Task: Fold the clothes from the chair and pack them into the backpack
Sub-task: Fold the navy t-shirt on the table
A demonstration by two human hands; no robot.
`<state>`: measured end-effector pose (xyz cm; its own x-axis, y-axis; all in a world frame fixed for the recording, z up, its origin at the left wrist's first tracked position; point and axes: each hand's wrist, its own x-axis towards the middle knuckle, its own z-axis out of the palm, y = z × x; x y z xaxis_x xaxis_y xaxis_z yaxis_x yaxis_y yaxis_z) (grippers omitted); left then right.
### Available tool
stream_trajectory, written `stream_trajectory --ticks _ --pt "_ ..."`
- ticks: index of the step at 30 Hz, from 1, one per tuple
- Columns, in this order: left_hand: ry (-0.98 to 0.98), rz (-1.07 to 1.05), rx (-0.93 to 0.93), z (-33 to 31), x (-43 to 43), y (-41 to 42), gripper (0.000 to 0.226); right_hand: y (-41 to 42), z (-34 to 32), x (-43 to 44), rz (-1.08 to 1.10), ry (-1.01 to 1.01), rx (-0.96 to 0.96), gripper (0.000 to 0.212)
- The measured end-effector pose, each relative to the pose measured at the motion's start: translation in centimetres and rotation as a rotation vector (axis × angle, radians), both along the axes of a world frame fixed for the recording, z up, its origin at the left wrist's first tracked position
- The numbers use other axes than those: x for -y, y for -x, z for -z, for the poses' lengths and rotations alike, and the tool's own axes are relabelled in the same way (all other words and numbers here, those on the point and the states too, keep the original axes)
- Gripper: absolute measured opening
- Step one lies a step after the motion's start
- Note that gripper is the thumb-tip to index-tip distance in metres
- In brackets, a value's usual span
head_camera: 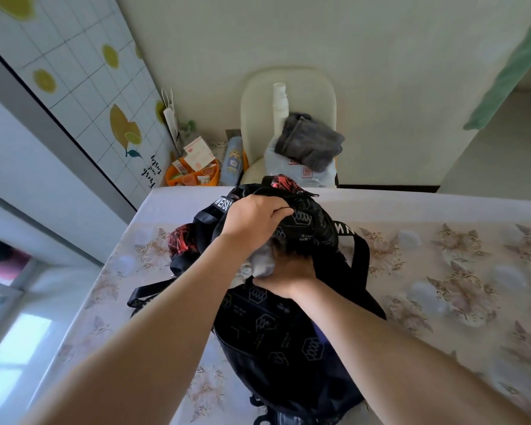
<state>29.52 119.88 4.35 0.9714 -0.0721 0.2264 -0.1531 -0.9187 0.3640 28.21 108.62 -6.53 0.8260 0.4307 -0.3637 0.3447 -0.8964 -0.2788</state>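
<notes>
Here, a floral-covered worktop (442, 271) carries a black printed backpack (276, 332), lying with its open mouth toward the far edge. Beyond that edge stands a cream chair (258, 96), where a grey garment (310, 142) lies crumpled on a plastic bag (316, 174). The left hand (253, 217) grips the backpack's upper flap, fingers (281, 210) curled over the fabric. The right hand (288, 279), in shadow at the opening, clutches a pale garment (262, 262) that is partly inside the backpack.

Two bare forearms (166, 317), uncovered from wrist to elbow; bare left hand (255, 219) and bare right hand (288, 276)
</notes>
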Motion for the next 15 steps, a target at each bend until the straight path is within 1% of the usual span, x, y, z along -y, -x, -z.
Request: stream_trajectory --ticks 2,4,6,9,10,13,15 --pt "0.083 -0.020 0.003 -0.2 0.3 -0.2 0.023 1.1 -0.7 -1.1 -0.074 -0.046 0.036 0.093" --pt "0.133 -0.032 0.005 -0.2 0.6 -0.3 0.022 2.8 -0.4 -1.5 -0.169 0.007 0.099 0.093" --pt "0.129 -0.035 -0.014 0.1 0.7 -0.3 0.022 4.0 0.3 -0.8 -0.156 0.062 0.181 0.094" --pt "0.098 -0.043 -0.022 0.7 0.9 -0.3 0.022 5.4 0.6 1.9 -0.086 0.124 0.323 0.093" --pt "0.093 -0.045 -0.015 0.9 1.0 -0.3 0.023 6.1 0.4 2.9 -0.053 0.136 0.346 0.096" --pt "0.092 -0.051 -0.005 1.3 1.2 -0.6 0.023 7.8 0.8 5.4 -0.011 0.206 0.284 0.106" --pt "0.095 -0.043 -0.001 1.5 1.3 -0.6 0.022 7.8 1.2 6.3 0.045 0.191 0.260 0.102"
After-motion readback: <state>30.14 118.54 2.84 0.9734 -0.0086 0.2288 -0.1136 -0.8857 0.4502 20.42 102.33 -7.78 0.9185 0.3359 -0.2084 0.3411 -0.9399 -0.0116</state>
